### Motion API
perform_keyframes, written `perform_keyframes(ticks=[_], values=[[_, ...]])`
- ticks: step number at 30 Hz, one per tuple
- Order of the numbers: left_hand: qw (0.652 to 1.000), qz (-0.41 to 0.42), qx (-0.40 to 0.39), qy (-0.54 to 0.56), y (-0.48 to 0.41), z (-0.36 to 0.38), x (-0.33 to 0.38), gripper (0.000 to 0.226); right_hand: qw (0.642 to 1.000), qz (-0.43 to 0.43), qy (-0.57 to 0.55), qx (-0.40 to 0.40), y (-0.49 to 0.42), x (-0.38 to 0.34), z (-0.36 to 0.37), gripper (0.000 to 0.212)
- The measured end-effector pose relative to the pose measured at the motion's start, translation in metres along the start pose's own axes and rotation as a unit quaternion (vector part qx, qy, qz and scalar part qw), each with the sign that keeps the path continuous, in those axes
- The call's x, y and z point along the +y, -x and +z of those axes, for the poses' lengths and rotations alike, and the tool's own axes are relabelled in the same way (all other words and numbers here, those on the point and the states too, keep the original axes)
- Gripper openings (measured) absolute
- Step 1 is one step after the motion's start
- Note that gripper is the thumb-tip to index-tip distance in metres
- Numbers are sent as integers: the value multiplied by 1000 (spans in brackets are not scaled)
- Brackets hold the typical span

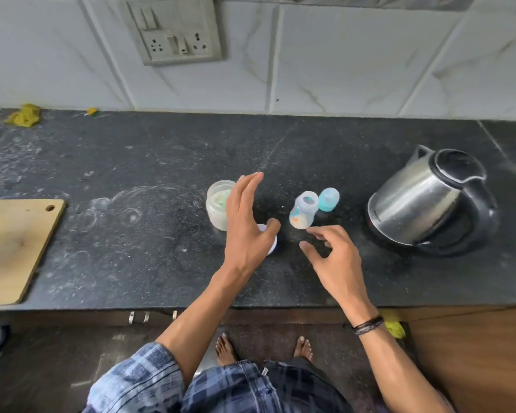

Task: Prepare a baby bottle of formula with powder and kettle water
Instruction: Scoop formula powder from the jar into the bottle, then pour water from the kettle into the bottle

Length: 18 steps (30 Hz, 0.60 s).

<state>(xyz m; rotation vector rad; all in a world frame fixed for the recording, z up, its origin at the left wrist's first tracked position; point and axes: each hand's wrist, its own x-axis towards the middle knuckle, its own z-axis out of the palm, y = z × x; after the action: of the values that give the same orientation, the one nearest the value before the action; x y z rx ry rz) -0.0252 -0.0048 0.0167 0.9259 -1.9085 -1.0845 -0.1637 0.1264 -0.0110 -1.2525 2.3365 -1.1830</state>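
Note:
A small clear baby bottle (pixel 304 210) stands open on the dark counter (pixel 131 234) with pale powder in its bottom. Its teal cap (pixel 329 199) lies just behind it to the right. A glass jar of powder (pixel 218 208) stands open to the left. A white lid (pixel 271 243) lies on the counter, mostly hidden under my left hand. My left hand (pixel 248 222) hovers beside the jar, fingers spread, holding nothing. My right hand (pixel 334 257) is open just in front of the bottle, fingertips close to its base. A steel kettle (pixel 423 201) with a black handle sits at the right.
A wooden cutting board (pixel 15 248) lies at the counter's left front edge. A yellow cloth (pixel 24 115) and a small yellow scrap (pixel 91 111) rest against the tiled wall. A socket panel (pixel 173 31) is on the wall above. The counter's front edge runs below my forearms.

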Motion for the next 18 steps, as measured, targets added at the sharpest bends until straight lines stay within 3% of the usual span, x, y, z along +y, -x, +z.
perform_keyframes(ticks=[9, 13, 15, 18], values=[[998, 32, -56, 24, 18, 93, 50, 75, 974, -52, -39, 217, -4, 30, -128, 13], [995, 0, -82, 52, 29, 140, 76, 75, 948, -57, 43, 309, -9, 59, -171, 20], [995, -12, -84, 52, 35, 158, 82, 76, 945, -33, 53, 321, -15, 76, -184, 33], [995, -24, -80, 50, 43, 176, 88, 76, 960, 31, -33, 277, -25, 90, -191, 52]])
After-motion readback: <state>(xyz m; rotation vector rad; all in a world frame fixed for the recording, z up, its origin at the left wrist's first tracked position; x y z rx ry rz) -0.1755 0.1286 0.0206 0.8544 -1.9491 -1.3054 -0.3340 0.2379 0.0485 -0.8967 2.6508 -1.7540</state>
